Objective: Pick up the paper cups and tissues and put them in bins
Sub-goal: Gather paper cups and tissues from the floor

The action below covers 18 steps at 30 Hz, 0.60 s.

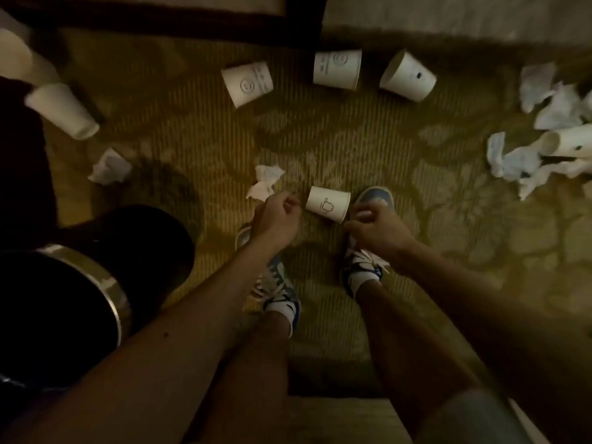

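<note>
Paper cup (327, 205) on its side on the carpet (352, 139), long axis left to right, wide mouth toward the right hand (374, 225), whose curled fingers pinch the rim. Left hand (277, 216), curled tight, seems to pinch the crumpled tissue (264, 182) by its lower corner.

a patterned olive carpet (320, 149) lies in dim light below a dark wooden frame (160, 25).
</note>
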### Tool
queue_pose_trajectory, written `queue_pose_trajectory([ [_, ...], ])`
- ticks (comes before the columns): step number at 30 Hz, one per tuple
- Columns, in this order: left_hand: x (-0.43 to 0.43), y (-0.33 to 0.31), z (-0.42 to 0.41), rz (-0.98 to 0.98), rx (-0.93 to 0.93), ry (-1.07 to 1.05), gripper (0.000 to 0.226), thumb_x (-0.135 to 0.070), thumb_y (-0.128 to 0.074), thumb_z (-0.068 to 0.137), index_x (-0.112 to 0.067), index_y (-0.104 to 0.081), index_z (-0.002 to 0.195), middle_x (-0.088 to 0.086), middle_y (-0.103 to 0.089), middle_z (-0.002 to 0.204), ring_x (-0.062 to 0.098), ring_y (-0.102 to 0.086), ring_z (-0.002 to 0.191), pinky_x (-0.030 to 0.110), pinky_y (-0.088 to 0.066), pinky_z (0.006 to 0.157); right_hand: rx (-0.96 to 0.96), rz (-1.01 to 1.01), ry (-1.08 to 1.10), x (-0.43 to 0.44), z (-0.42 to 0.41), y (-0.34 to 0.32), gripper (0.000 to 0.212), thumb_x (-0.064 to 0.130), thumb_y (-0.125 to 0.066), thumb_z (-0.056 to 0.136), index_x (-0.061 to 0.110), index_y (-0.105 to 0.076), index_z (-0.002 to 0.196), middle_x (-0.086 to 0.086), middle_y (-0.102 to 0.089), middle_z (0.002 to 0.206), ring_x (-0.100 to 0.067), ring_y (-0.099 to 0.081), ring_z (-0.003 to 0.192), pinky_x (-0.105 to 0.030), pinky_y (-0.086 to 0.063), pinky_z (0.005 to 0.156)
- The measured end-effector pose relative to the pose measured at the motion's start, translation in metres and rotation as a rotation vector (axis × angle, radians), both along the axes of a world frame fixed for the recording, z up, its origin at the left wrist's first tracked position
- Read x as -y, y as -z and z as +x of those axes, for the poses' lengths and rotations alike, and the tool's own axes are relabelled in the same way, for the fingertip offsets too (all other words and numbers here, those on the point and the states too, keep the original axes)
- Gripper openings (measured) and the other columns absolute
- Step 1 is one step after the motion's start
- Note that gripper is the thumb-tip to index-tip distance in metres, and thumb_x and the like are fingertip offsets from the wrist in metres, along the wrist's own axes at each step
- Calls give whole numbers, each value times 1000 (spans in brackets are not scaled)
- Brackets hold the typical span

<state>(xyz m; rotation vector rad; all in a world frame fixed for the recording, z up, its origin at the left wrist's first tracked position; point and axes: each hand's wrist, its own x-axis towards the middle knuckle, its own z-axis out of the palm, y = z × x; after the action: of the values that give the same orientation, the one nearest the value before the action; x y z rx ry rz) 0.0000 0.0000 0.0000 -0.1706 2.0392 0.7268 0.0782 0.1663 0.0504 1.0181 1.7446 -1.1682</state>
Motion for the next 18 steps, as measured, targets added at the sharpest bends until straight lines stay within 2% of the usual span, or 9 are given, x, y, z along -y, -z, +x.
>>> queue_pose_trajectory([
  [3,-5,38,5,-7,0,-25,18,-25,-55,95,-23,-62,113,-6,-56,97,15,-53,90,27,-42,73,-93,235,-438,-6,-14,43,53,23,-66,90,16,-46,138,-10,-52,135,-25,-55,116,-35,-48,88],
  [6,-7,66,14,62,90,-68,23,-26,-56,96,-24,-57,119,-3,-60,105,13,-55,88,30,-46,74,-120,277,-584,-8,-26,77,64,29,-71,86,19,-40,142,-10,-45,141,-30,-46,127,-42,-42,98],
  [10,-6,89,19,169,149,-147,26,-25,-56,98,-20,-56,124,0,-60,115,13,-57,100,29,-48,82,-98,248,-689,-7,-35,111,84,40,-77,78,19,-32,146,-8,-40,147,-31,-44,130,-42,-42,96],
  [14,-9,93,14,339,404,-519,7,-19,-60,96,-22,-62,102,2,-62,111,15,-63,102,26,-58,80,-92,161,-868,-3,-44,131,86,41,-82,72,16,-37,141,-9,-52,136,-28,-52,120,-36,-43,88],
  [16,-9,95,6,376,374,-568,5,-18,-62,95,-22,-64,97,-1,-62,107,12,-62,102,23,-57,80,-111,185,-916,-5,-58,137,82,40,-82,73,18,-39,139,-9,-55,133,-27,-54,117,-38,-47,88],
  [18,-8,94,-5,400,296,-570,11,-18,-62,95,-18,-65,106,-4,-62,104,9,-61,100,22,-57,80,-159,206,-912,-8,-75,137,79,41,-80,74,20,-42,140,-8,-57,132,-26,-55,116,-40,-49,90],
])
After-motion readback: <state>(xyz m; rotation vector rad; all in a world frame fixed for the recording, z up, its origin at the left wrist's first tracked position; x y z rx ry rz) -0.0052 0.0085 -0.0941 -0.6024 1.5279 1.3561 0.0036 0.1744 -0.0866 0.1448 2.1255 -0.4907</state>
